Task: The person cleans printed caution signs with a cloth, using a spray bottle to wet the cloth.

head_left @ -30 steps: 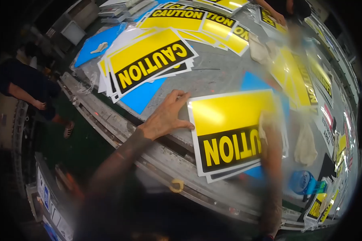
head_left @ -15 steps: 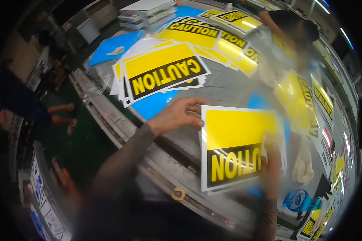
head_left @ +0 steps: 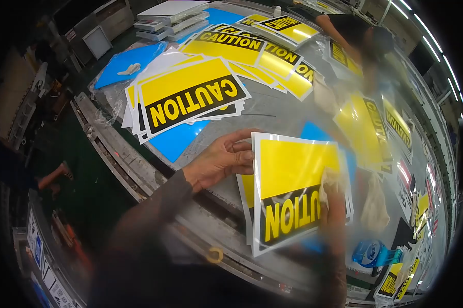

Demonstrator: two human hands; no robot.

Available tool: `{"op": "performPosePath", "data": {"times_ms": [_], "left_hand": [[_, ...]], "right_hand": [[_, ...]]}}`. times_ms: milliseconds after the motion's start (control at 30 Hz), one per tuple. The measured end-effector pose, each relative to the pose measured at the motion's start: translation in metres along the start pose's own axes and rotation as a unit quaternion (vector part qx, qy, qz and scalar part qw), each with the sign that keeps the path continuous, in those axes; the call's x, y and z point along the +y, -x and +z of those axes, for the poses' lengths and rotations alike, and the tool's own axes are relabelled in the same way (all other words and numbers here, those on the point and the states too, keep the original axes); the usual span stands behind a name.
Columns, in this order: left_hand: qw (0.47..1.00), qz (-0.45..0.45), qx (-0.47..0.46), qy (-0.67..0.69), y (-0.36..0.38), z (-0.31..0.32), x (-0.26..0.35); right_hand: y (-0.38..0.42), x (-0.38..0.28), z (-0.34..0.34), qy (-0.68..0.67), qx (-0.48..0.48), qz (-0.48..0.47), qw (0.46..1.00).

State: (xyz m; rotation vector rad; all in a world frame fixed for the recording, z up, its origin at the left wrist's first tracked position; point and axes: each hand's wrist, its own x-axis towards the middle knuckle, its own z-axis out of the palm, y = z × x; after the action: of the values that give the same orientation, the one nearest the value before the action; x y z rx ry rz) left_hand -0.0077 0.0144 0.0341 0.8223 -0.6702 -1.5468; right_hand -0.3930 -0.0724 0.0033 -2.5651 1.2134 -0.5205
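A yellow and black CAUTION sign (head_left: 288,167) stands tilted in front of me, its lettering upside down. My left hand (head_left: 218,161) pinches its left edge near the top corner. At the sign's right side, my right hand (head_left: 334,200) holds a pale cloth (head_left: 330,182) against the face; its fingers are blurred and partly hidden. More sheets show behind the sign's left edge, one of them yellow (head_left: 247,190). A pile of CAUTION signs (head_left: 190,95) lies beyond my left hand, over a blue sheet (head_left: 175,141).
A blue Sunlight bottle (head_left: 370,253) and a crumpled cloth (head_left: 376,205) lie at the right. More signs (head_left: 231,45) cover the far side. Another person's arm (head_left: 339,38) reaches in at the back. A person's leg (head_left: 52,177) shows at the left.
The sign's left edge has lifted and tilted, exposing a yellow sheet behind it. My left hand stays on that edge. The view has shifted, and the person at the left has moved farther out of view.
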Motion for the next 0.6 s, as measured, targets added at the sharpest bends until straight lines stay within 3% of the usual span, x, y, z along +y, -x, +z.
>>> {"op": "performPosePath", "data": {"times_ms": [200,400,533,600], "left_hand": [[0.999,0.028,0.0,-0.037,0.003,0.011,0.01],[0.975,0.044,0.021,-0.215,0.009,0.01,0.026],[0.947,0.009,0.033,-0.32,-0.003,-0.011,0.018],[0.926,0.074,0.055,-0.366,-0.001,-0.007,0.015]], "right_hand": [[-0.001,0.0,-0.001,0.0,-0.011,0.002,1.0],[-0.001,-0.004,-0.002,0.021,-0.025,0.002,0.999],[-0.002,0.002,0.001,0.032,-0.036,-0.005,0.999],[-0.002,0.004,0.003,0.04,-0.038,0.008,0.998]]}}
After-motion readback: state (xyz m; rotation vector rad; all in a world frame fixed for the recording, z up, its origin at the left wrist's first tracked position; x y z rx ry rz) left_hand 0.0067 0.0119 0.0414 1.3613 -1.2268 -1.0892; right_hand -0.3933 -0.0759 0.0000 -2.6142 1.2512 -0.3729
